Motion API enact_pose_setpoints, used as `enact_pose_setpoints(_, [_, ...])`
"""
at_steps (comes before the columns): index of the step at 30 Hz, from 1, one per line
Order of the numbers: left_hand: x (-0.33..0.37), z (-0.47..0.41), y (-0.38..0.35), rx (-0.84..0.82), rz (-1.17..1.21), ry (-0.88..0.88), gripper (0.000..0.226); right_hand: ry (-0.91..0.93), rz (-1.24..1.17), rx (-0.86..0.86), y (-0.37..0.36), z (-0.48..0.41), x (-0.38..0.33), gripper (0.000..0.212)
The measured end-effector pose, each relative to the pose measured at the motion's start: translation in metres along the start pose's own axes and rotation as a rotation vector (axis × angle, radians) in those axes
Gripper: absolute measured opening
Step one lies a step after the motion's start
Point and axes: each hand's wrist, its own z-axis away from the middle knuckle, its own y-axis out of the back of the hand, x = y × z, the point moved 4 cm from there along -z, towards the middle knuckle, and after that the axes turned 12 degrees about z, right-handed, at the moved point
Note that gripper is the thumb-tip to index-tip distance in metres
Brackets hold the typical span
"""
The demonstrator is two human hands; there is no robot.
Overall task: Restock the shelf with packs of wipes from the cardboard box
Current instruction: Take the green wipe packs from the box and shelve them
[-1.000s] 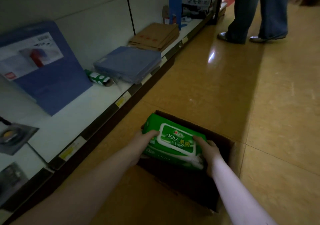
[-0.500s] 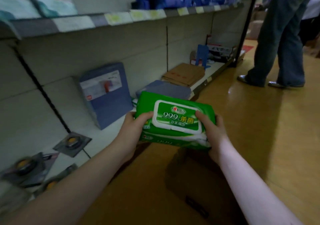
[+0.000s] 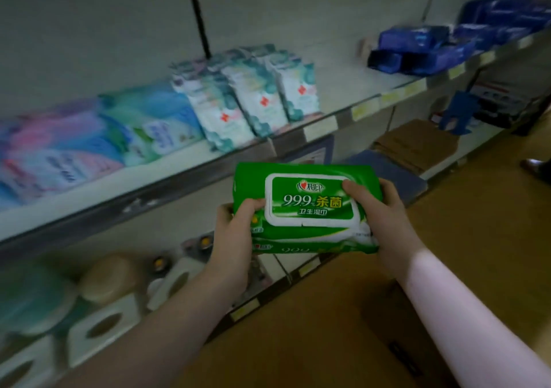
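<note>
ITEM: green wipes pack [image 3: 307, 208], white flip lid up, label toward the wearer. A second green pack appears to lie directly under it.
- Location: centre of view, carried in the air, just in front of and below the front edge of the middle shelf [image 3: 343, 95]; not yet touching it.

HANDS
- left hand [image 3: 235, 238]: grasps the pack's left end, at 9 o'clock of the pack, thumb on top and fingers beneath.
- right hand [image 3: 384, 223]: grasps the right end, at 3 o'clock, thumb on the lid corner.

CHANGE
- A second ago the pack sat at the mouth of the cardboard box [image 3: 384, 322] on the floor; half a second ago it was level with the bottom shelf; now it is near middle-shelf height, and the box lies at 5 o'clock of it.
- The view has tilted up onto the stocked row.

MEANING
- Removal from the box is done; placing remains.

SHELF STOCK
- teal-and-white packs [image 3: 247, 98], at 11 o'clock of the pack.
- blue packs [image 3: 417, 50], at 2 o'clock.
- The bare stretch between them, at 1 o'clock, looks the likeliest slot
</note>
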Motion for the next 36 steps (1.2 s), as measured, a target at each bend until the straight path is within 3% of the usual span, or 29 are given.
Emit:
enact_pose_setpoints(5, [0.098, 0.042, 0.052, 0.197, 0.128, -0.035, 0.024, -0.008, 0.053, -0.137, -0.091, 0.023, -0.071, 0.063])
enact_pose_setpoints(11, [0.216, 0.093, 0.156, 0.408, 0.212, -0.086, 0.037, -0.092, 0.068, -0.351, -0.241, 0.069, -0.124, 0.045])
enact_pose_setpoints(14, [0.247, 0.105, 0.204, 0.415, 0.244, -0.017, 0.039, -0.11, 0.049, -0.406, -0.298, 0.088, -0.127, 0.036])
enact_pose_setpoints(19, [0.299, 0.12, 0.331, 0.472, 0.278, -0.116, 0.085, -0.083, 0.069, -0.528, -0.433, 0.14, -0.116, 0.042])
enact_pose_setpoints(21, [0.315, 0.127, 0.382, 0.48, 0.278, -0.234, 0.083, -0.05, 0.083, -0.585, -0.481, 0.164, -0.105, 0.047])
enact_pose_setpoints(23, [0.331, 0.134, 0.417, 0.47, 0.134, -0.322, 0.083, 0.011, 0.133, -0.628, -0.521, 0.181, -0.097, 0.045])
enact_pose_setpoints(29, [0.361, 0.12, 0.521, 0.524, -0.107, -0.46, 0.071, 0.261, 0.329, -0.834, -0.627, 0.215, -0.083, 0.051])
enact_pose_setpoints(33, [0.379, 0.088, 0.575, 0.503, -0.13, -0.482, 0.066, 0.352, 0.413, -0.814, -0.686, 0.208, -0.066, 0.06])
enact_pose_setpoints(36, [0.388, 0.063, 0.599, 0.483, -0.165, -0.52, 0.065, 0.369, 0.416, -0.78, -0.715, 0.197, -0.056, 0.053])
